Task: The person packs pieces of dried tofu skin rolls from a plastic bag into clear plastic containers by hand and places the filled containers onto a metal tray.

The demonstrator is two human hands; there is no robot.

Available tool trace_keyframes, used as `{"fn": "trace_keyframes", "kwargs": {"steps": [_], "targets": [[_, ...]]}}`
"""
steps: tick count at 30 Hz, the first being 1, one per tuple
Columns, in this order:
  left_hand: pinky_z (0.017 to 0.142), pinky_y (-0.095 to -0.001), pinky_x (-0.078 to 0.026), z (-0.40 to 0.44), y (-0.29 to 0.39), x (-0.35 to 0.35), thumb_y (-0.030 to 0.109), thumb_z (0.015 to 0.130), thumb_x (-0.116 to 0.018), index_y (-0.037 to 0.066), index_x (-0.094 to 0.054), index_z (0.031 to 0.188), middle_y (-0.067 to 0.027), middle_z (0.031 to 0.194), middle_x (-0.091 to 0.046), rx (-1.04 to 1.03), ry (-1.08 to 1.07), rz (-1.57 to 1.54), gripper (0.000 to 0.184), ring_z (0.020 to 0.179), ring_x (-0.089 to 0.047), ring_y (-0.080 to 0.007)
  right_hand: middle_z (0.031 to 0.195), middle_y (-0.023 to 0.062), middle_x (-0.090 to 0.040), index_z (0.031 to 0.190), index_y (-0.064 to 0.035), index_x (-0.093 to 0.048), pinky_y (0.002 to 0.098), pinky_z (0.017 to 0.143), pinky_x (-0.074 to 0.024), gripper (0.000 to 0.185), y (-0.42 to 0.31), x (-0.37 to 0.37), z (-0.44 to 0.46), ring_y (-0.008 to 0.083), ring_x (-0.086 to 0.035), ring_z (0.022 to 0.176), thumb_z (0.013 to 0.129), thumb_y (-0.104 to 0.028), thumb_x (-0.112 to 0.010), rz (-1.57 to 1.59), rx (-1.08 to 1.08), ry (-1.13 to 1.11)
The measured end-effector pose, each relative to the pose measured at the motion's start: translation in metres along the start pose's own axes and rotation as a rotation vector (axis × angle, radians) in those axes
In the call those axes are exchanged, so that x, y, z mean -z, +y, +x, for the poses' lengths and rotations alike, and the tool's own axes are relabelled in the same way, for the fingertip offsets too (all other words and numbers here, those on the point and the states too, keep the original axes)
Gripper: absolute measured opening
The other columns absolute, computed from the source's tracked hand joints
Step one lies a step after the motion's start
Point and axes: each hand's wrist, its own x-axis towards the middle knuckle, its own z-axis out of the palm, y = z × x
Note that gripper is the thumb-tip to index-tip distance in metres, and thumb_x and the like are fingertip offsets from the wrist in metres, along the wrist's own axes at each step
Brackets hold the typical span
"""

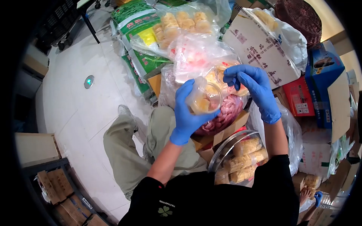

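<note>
Left hand point(191, 116) clasps a clear cup point(203, 98), curled right hand point(258, 87) (whether pinching, unclear) hovers off its rim point(222, 98)

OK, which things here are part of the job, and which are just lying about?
Likely in the job:
- clear tub, in the left hand
- right hand, raised beside it
- bag of yellowish pieces, behind the tub
- round bowl of filled packs

Apparently just lying about:
- green sack
- blue box
- red box
- dark woven basket
</note>
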Motion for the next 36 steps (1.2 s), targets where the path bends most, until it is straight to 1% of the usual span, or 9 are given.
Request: {"fn": "trace_keyframes", "kwargs": {"steps": [4, 5, 8, 13, 17, 18, 20, 28, 36], "targets": [[0.105, -0.0424, -0.045, -0.005, -0.003, 0.010, 0.024, 0.060, -0.096, 0.004, -0.039, 0.137, -0.0187, 0.136, -0.048, -0.039, 0.015, -0.035, 0.097, 0.123, -0.052, -0.0336, 0.096, 0.0087, -0.071, 0.106, 0.0032, -0.069, 0.0292, 0.083, -0.0513, 0.022, 0.010, -0.014, 0.002, 0.0146, -0.064, 0.092, 0.097, -0.015, -0.059, -0.232, 0.124, -0.067], [0.105, -0.0424, -0.045, -0.007, -0.004, 0.010, 0.024, 0.060, -0.096, 0.004, -0.039, 0.137, -0.0187, 0.136, -0.048, -0.037, 0.017, -0.029, 0.097, 0.123, -0.052, -0.0336, 0.097, 0.0123, -0.071, 0.101, 0.0055, -0.068, 0.0339, 0.082, -0.0511, 0.035, 0.010, -0.017, -0.002, 0.0210, -0.067, 0.088, 0.094, -0.028, -0.060, -0.244, 0.099, -0.105], [0.102, -0.0438, -0.047, -0.007, -0.009, 0.013, 0.026, 0.061, -0.095, 0.006, -0.041, 0.136, -0.0189, 0.135, -0.050, -0.087, 0.020, 0.054, 0.094, 0.120, -0.055, -0.0345, 0.096, 0.0173, -0.069, 0.104, -0.0004, -0.068, 0.0373, 0.079, -0.0530, 0.039, -0.001, -0.039, -0.008, 0.0338, -0.068, 0.085, 0.086, -0.035, -0.070, -0.611, 0.275, -0.345], [0.100, -0.0461, -0.048, -0.022, -0.008, 0.031, 0.029, 0.062, -0.093, 0.007, -0.044, 0.133, -0.0196, 0.132, -0.054, -0.163, -0.188, 0.085, 0.089, 0.119, -0.057, -0.0376, 0.101, 0.0148, -0.070, 0.108, -0.0064, -0.070, 0.0380, 0.075, -0.0542, 0.043, 0.010, -0.067, -0.016, 0.0326, -0.069, 0.086, 0.082, -0.040, -0.073, -0.890, 0.010, -0.688], [0.102, -0.0433, -0.047, -0.036, -0.007, 0.043, 0.024, 0.059, -0.096, 0.005, -0.043, 0.134, -0.0190, 0.132, -0.053, -0.035, -0.116, 0.157, 0.094, 0.120, -0.056, -0.0344, 0.099, 0.0111, -0.073, 0.106, -0.0046, -0.072, 0.0334, 0.074, -0.0537, 0.026, 0.040, -0.038, -0.008, 0.0213, -0.070, 0.083, 0.089, -0.024, -0.067, -0.369, 0.081, -0.391], [0.102, -0.0433, -0.047, -0.038, -0.008, 0.048, 0.024, 0.059, -0.096, 0.005, -0.043, 0.134, -0.0190, 0.132, -0.053, -0.030, -0.114, 0.159, 0.094, 0.120, -0.056, -0.0344, 0.095, 0.0092, -0.074, 0.103, -0.0022, -0.072, 0.0298, 0.076, -0.0528, 0.020, 0.041, -0.026, 0.001, 0.0148, -0.068, 0.083, 0.090, -0.015, -0.064, -0.313, -0.128, -0.268], [0.105, -0.0409, -0.043, -0.040, -0.010, 0.058, 0.022, 0.060, -0.095, 0.002, -0.042, 0.135, -0.0174, 0.132, -0.052, 0.087, -0.088, 0.173, 0.094, 0.122, -0.054, -0.0314, 0.093, 0.0095, -0.074, 0.103, 0.0008, -0.071, 0.0291, 0.077, -0.0525, 0.023, 0.098, -0.003, 0.024, 0.0134, -0.067, 0.082, 0.088, -0.011, -0.059, -0.523, -0.052, 0.058], [0.109, -0.0392, -0.040, -0.045, -0.007, 0.075, 0.023, 0.060, -0.096, -0.001, -0.037, 0.139, -0.0160, 0.138, -0.046, 0.200, -0.089, 0.135, 0.101, 0.126, -0.049, -0.0280, 0.106, 0.0159, -0.068, 0.106, -0.0064, -0.071, 0.0387, 0.088, -0.0515, 0.030, 0.214, 0.006, 0.057, 0.0346, -0.065, 0.099, 0.079, -0.019, -0.068, -1.008, 0.102, -0.046], [0.108, -0.0391, -0.041, -0.045, -0.006, 0.080, 0.023, 0.060, -0.095, -0.001, -0.038, 0.139, -0.0163, 0.138, -0.047, 0.215, -0.069, 0.173, 0.100, 0.127, -0.050, -0.0286, 0.087, 0.0192, -0.066, 0.094, -0.0028, -0.066, 0.0423, 0.071, -0.0516, 0.021, 0.218, 0.039, 0.060, 0.0363, -0.064, 0.078, 0.076, -0.014, -0.068, -0.939, -0.155, -0.103]]}}
